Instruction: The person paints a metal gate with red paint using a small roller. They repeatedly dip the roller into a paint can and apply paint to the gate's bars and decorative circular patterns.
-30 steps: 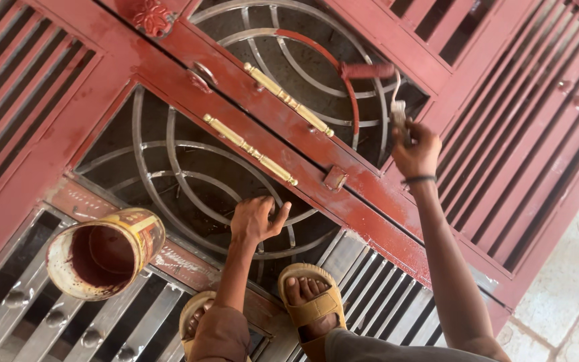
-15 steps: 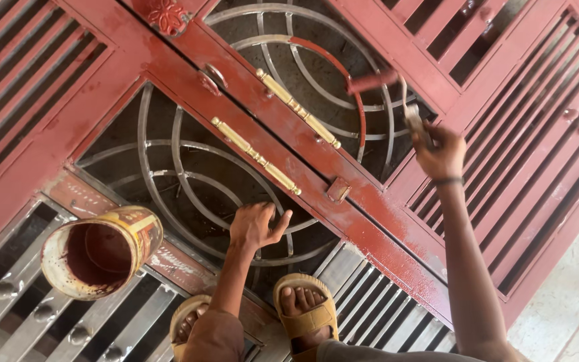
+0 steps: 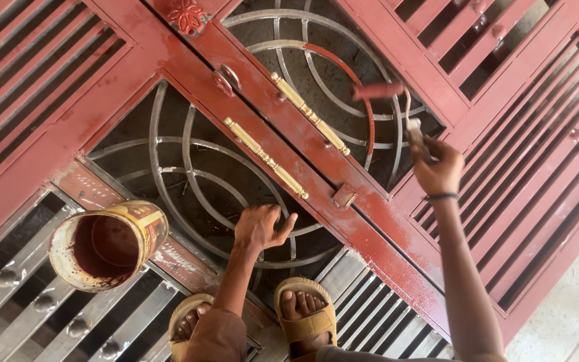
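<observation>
**Red gate flat underfoot**

Your right hand grips a small paint roller against a curved bar; your left hand, fingers loosely spread, rests on the gate. The paint tin sits left on unpainted bars

Open paint can at lower left, tilted on the bars, dark red paint inside, label yellowed and smeared. Two brass handles lie along the central rails. Small latch plate just below them. Flower ornament at top, painted red. Tan sandals on both feet, standing on unpainted grey bars. Pale ground at lower right.
</observation>
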